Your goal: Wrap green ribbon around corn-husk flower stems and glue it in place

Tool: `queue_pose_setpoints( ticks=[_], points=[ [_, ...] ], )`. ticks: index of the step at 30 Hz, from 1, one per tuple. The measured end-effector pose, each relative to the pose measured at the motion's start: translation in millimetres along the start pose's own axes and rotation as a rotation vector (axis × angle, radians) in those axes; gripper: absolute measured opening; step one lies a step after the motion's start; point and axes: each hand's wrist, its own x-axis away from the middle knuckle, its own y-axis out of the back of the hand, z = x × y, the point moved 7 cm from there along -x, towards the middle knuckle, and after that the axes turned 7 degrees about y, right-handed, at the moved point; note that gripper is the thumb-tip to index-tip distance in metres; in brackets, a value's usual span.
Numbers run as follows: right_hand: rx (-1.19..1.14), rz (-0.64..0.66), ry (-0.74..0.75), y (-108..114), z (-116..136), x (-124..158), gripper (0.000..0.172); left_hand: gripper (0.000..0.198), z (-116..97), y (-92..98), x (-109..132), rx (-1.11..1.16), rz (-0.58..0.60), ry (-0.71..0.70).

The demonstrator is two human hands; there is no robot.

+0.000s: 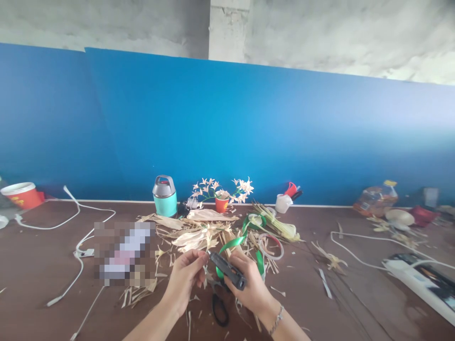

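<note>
My right hand (247,277) is wrapped round a black glue gun (228,270), its nozzle pointing up and left toward my left fingertips. The thumb and fingers of my left hand (188,272) are pinched on a small pale piece of corn husk (208,242) right by the nozzle; its exact shape is hard to make out. A green ribbon (232,244) loops behind the glue gun. Black-handled scissors (220,310) lie below, between my wrists, partly hidden. Dried corn husks (192,237) are heaped just beyond both hands.
Husk flowers stand in a red cup (222,204) at the back, beside a turquoise food jar (165,201). A clear tape roll (270,247) and a bundle of green husks (279,226) lie right of the heap. White cables (80,265) cross the left; a power strip (419,289) sits far right.
</note>
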Motion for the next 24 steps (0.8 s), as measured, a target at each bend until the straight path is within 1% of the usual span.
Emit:
queue_pose_setpoints(
  ticks=[5,10,13,17,18,19,21,23,24],
  points=[
    [-0.002,-0.006,-0.007,0.4,-1.3,-0.1,0.021,0.027,0.4,-0.8,0.1,0.01,0.014,0.012],
    [-0.045,-0.049,-0.032,3.5,-3.1,1.8,0.015,0.027,-0.8,-3.2,1.4,0.037,0.039,0.009],
    [-0.149,-0.097,-0.142,3.0,-10.3,3.3,0.013,0.026,-2.3,-4.5,2.3,0.045,0.055,-0.005],
    [-0.477,-0.136,-0.433,-4.6,-29.6,8.4,0.024,0.026,-2.9,-5.8,2.4,-0.009,0.09,-0.007],
    [-0.545,-0.145,-0.485,-5.1,-33.2,9.3,0.026,0.025,-3.8,-5.9,2.2,-0.037,0.101,-0.013],
    [-0.595,-0.154,-0.516,-3.8,-35.6,9.3,0.028,0.025,-5.3,-5.9,2.1,-0.07,0.11,-0.025],
    [-0.649,-0.177,-0.528,2.9,-37.8,7.3,0.028,0.023,-9.4,-5.3,1.8,-0.164,0.117,-0.061],
    [-0.649,-0.203,-0.528,12.8,-37.6,4.6,0.026,0.02,-14.2,-4.6,2.0,-0.306,0.107,-0.113],
    [-0.631,-0.202,-0.529,17.3,-36.1,3.4,0.025,0.017,-17.8,-5.0,2.8,-0.391,0.101,-0.166]
  ],
)
